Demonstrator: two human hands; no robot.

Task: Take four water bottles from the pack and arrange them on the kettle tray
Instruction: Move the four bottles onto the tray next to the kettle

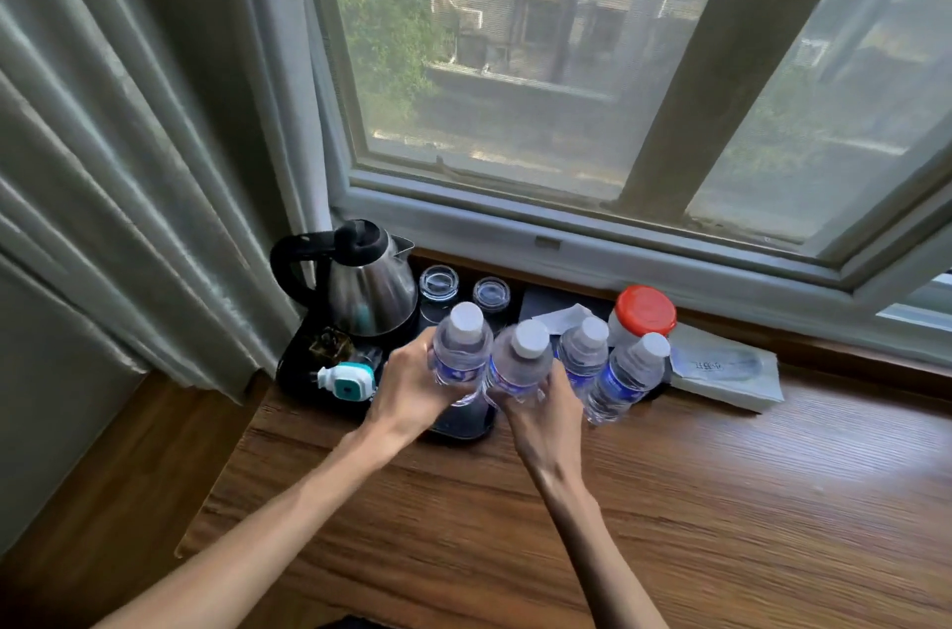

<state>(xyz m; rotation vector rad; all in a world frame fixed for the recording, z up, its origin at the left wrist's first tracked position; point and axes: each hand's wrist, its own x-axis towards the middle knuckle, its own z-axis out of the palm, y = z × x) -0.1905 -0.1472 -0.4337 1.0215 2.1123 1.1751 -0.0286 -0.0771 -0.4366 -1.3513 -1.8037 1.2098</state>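
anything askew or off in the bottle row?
Mostly tidy: no spills or damage visible. The rightmost bottle leans right, out of line with the straighter third bottle. Left hand and right hand each grip a bottle, so the row on the tray isn't settled.

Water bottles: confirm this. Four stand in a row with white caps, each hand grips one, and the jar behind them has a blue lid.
Wrong on the lid: the head view shows the jar has a red one. Four white-capped water bottles stand in a row; the left hand and right hand each grip one.
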